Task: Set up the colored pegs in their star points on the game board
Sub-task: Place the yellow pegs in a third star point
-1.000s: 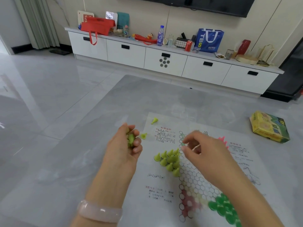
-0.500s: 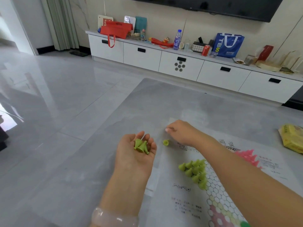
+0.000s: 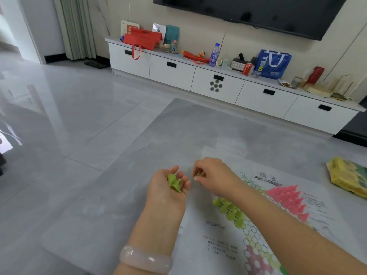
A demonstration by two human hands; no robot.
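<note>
A paper game board (image 3: pixel 222 243) with a honeycomb star lies on the grey table. My left hand (image 3: pixel 168 189) is palm up beside the board's left edge and cradles a few light-green pegs (image 3: pixel 174 183) in its cupped fingers. My right hand (image 3: pixel 214 175) hovers just right of it, fingertips pinching one light-green peg (image 3: pixel 197 177). Several light-green pegs (image 3: pixel 230 212) stand in the board's left star point, partly hidden by my right forearm. Several pink pegs (image 3: pixel 288 199) fill the far right point.
A yellow game box (image 3: pixel 347 177) lies at the table's right edge. Beyond the table runs a white TV cabinet (image 3: pixel 218 84) with bags, a bottle and a can on it. Glossy grey floor lies to the left.
My right hand drew back from the board's far corner toward my left hand, and now pinches the loose green peg that lay near my left fingers. The camera view shifted left.
</note>
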